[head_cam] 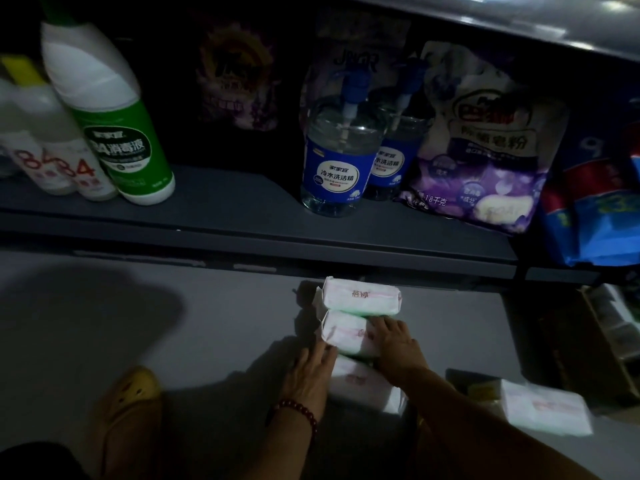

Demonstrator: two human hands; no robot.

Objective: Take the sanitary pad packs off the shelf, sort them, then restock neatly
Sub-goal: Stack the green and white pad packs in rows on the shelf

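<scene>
Three white sanitary pad packs with pink print lie in a row on the grey floor below the shelf: the far pack (360,295), the middle pack (346,332) and the near pack (360,382). My left hand (311,367), with a red bead bracelet on the wrist, lies flat against the left end of the middle pack, fingers straight. My right hand (396,344) presses on that pack's right end from above. A fourth pack (543,410) lies apart on the floor at the lower right.
The dark shelf board (242,216) above holds disinfectant bottles (114,133) at left, two clear pump bottles (337,161), a purple washing-powder bag (485,150) and blue packs (595,209) at right. A yellow shoe (135,410) is at lower left; a cardboard box (602,341) stands at right.
</scene>
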